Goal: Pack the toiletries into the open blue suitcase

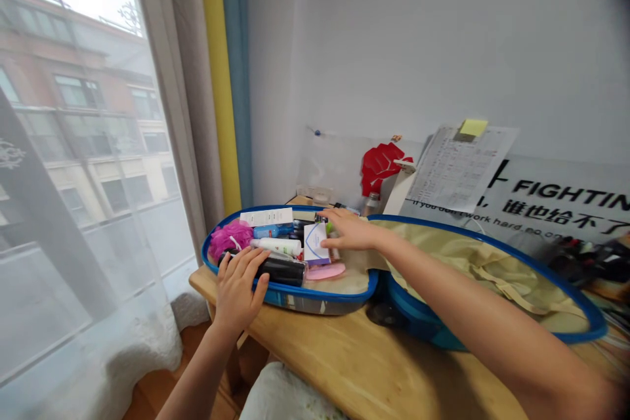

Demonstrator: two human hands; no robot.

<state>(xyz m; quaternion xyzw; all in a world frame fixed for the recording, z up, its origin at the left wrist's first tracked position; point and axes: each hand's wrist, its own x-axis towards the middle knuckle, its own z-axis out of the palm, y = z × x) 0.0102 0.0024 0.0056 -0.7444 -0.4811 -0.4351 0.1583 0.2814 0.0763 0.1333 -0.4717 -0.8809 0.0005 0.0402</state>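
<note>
left grip (pixel 239 290) lies half-curled over a black cylindrical bottle (pixel 280 270), hold unconfirmed; right grip (pixel 348 231) open wide, nearest a white carton (pixel 315 243). both items sit inside a blue-rimmed open zip case (pixel 290 298) on the pale wooden desk (pixel 344 348).

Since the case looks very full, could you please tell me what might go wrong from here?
The black bottle under the left hand lies against the case's blue rim and could roll out if released. The white box at the right hand stands loosely and might tip. The case sits near the wooden table's edge, so it might slide off.
</note>
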